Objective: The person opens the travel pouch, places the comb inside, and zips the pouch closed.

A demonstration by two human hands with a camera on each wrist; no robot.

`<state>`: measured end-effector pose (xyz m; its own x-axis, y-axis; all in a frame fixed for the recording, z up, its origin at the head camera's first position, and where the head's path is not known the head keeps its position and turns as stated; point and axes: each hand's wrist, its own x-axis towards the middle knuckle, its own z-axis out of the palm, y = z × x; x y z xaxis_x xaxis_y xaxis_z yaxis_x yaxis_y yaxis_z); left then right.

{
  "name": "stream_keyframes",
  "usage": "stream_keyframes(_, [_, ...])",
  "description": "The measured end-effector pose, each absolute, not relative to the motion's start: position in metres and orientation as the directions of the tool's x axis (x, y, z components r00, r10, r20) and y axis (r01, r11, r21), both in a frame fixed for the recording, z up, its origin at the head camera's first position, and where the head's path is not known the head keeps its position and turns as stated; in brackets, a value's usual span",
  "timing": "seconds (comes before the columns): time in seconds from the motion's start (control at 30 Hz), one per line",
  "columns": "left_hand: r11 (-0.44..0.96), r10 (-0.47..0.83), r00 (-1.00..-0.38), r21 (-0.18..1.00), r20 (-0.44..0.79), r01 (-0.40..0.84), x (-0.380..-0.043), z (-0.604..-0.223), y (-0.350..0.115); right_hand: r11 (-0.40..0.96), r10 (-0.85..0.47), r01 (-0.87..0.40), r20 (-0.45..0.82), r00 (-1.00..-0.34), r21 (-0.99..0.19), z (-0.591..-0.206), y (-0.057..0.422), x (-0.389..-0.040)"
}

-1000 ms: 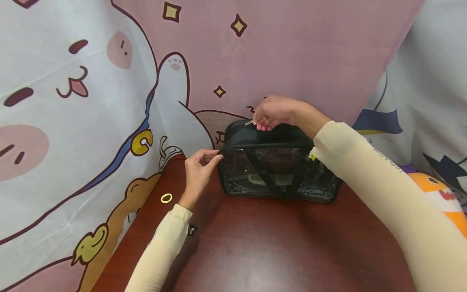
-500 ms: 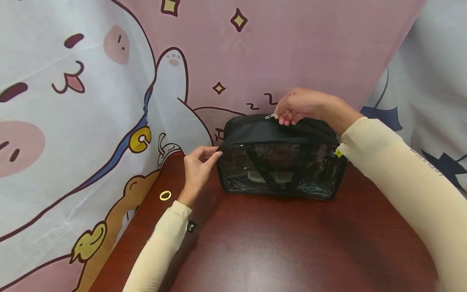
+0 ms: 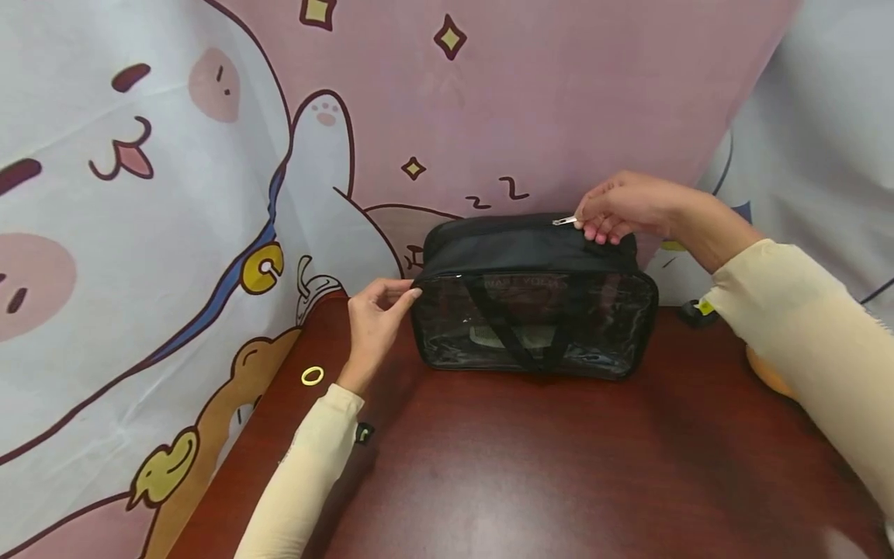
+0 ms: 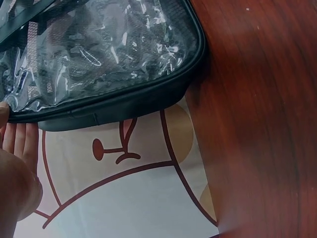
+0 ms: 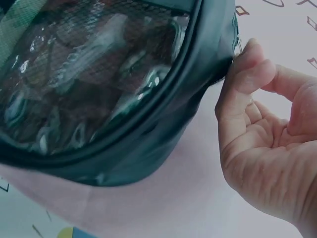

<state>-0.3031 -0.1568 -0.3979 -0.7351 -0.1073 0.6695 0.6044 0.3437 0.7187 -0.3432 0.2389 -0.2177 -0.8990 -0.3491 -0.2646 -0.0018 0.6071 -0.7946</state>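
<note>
A black toiletry bag point(image 3: 447, 326) with a clear front panel and crossed dark straps stands upright on the table. Through the panel a pale comb point(image 3: 482, 336) shows, partly behind a strap. My left hand point(image 3: 373, 326) pinches the bag's upper left corner between thumb and fingers; in the left wrist view the thumb lies on the clear side, fingers behind. Along the top, toward the right end, my right hand point(image 3: 632, 206) pinches the metal zipper pull point(image 3: 564, 221). The right wrist view has the right hand point(image 5: 277, 134) at the bag's zipped edge, the pull mostly hidden by the fingertips.
A yellow ring point(image 3: 312, 376) lies on the dark red table point(image 3: 489, 450) at the left. Behind the bag hangs a pink and white cartoon cloth point(image 3: 594, 93). An orange object point(image 3: 768, 376) is partly hidden by the right sleeve.
My right hand has drawn the zipper pull rightward along the bag's top, from near the left end to well right of the middle. The left hand keeps its pinch on the corner.
</note>
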Motion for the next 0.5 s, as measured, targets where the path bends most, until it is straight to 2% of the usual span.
stream_keyframes(0.3, [0.348,-0.098,-0.727,0.708,0.679,0.615,-0.292,-0.384,-0.154,0.547,-0.273,0.036,-0.218,-0.937,-0.837,-0.234,0.283,-0.333])
stream_keyframes(0.5, [0.325,-0.098,-0.738,0.722,0.667,0.61,-0.29,-0.386,-0.156,0.511,-0.291,0.037,-0.213,-0.933,-0.859,-0.262,0.317,-0.329])
